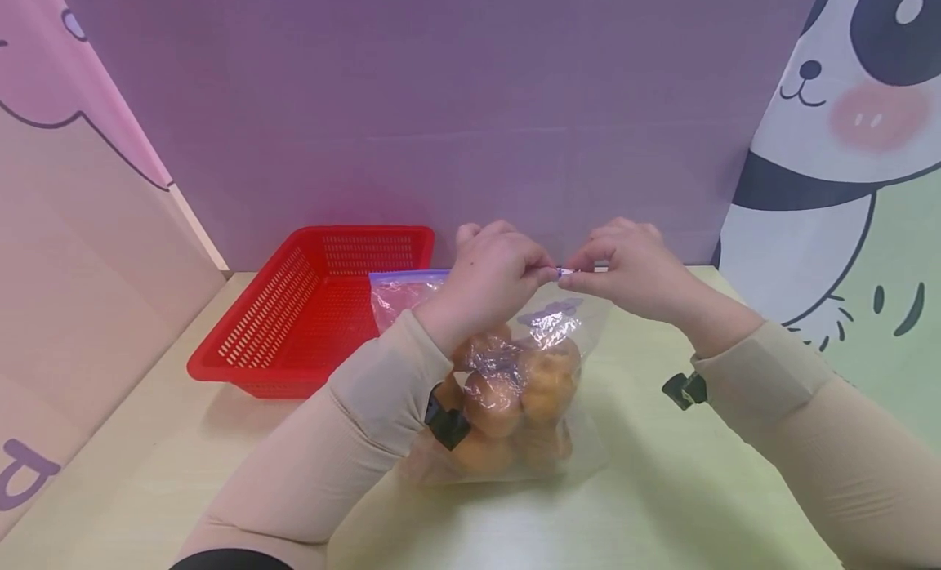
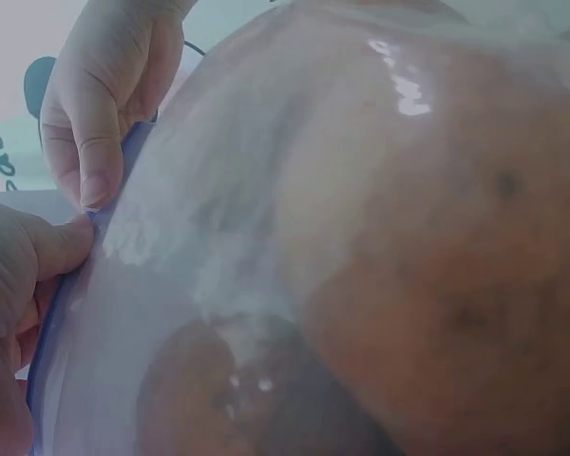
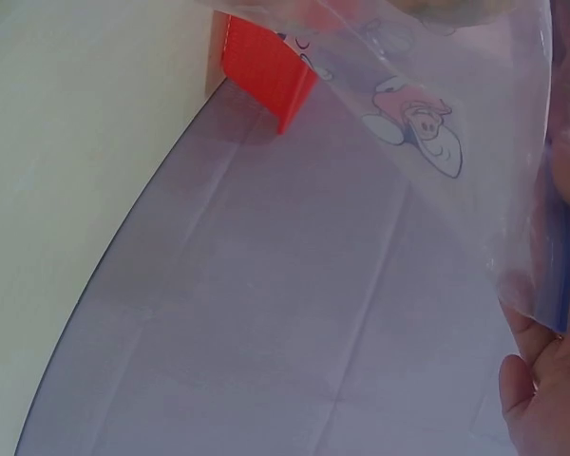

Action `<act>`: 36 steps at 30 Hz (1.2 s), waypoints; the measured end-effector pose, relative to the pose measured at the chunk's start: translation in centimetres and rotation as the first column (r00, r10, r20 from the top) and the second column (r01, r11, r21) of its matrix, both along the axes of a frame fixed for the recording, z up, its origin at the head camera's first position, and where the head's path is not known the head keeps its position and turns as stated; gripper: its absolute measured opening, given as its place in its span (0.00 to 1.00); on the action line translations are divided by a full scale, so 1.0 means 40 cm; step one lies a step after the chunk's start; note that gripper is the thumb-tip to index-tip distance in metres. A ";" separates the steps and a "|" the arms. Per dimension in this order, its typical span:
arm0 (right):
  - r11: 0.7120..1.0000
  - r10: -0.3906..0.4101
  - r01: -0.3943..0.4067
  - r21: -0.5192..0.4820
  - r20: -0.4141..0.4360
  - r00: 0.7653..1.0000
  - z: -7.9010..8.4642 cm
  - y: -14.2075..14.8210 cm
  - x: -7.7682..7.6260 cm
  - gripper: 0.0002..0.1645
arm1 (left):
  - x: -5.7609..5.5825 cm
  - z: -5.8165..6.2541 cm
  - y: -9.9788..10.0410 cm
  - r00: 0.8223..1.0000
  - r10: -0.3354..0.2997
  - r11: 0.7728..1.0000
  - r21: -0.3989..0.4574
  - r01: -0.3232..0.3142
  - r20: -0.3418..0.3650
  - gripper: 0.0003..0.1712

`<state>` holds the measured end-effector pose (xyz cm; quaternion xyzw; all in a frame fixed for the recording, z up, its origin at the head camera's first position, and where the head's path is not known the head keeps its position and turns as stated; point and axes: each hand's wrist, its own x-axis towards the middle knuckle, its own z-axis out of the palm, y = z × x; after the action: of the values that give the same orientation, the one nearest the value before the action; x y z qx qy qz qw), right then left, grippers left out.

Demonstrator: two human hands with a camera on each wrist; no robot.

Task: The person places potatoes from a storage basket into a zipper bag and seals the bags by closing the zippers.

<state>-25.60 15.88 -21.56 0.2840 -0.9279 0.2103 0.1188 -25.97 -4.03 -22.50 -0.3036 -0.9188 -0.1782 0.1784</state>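
Note:
A clear zip bag (image 1: 547,321) stands on the table, filled with several round orange-brown items (image 1: 494,403) whose kind I cannot tell. Along its top runs a blue-purple zip strip (image 1: 404,277). My left hand (image 1: 496,272) pinches this strip between thumb and fingers, right of its middle. Just beside it, my right hand (image 1: 632,264) pinches the strip near the bag's right end. In the left wrist view the two hands' fingertips nearly meet on the strip (image 2: 47,347). Cartoon print (image 3: 423,123) shows on the bag in the right wrist view. My left forearm hides part of the bag.
A red slotted plastic basket (image 1: 294,325) stands left of the bag, partly behind it. The pale table (image 1: 639,488) ends at a purple back panel (image 1: 478,129). Printed panels flank both sides, with a panda (image 1: 809,227) on the right.

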 end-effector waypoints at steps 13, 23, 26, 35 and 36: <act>0.999 0.038 -0.038 0.002 -0.068 0.997 -0.015 0.018 0.005 0.04 | 0.002 -0.006 0.000 1.000 -0.006 1.000 -0.022 0.006 -0.009 0.08; 0.998 0.029 -0.032 -0.048 -0.059 0.998 -0.023 0.033 0.003 0.03 | 0.001 -0.009 -0.013 1.000 0.008 1.000 -0.020 -0.009 -0.026 0.07; 0.998 0.014 -0.017 -0.056 -0.049 0.999 -0.027 0.040 0.001 0.02 | 0.000 -0.009 -0.016 1.000 0.011 1.000 -0.012 -0.012 -0.018 0.07; 0.997 -0.005 0.001 -0.074 -0.050 0.999 -0.037 0.066 0.002 0.02 | -0.002 -0.014 -0.025 1.000 0.019 1.000 0.004 -0.019 0.004 0.07; 0.997 -0.008 0.004 -0.077 -0.050 0.999 -0.038 0.068 0.002 0.02 | -0.003 -0.015 -0.026 1.000 0.020 1.000 0.005 -0.020 0.004 0.07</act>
<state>-25.50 18.60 -23.07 0.2815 -0.9167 0.2383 0.1534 -26.07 -5.06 -23.08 -0.2938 -0.9217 -0.1793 0.1791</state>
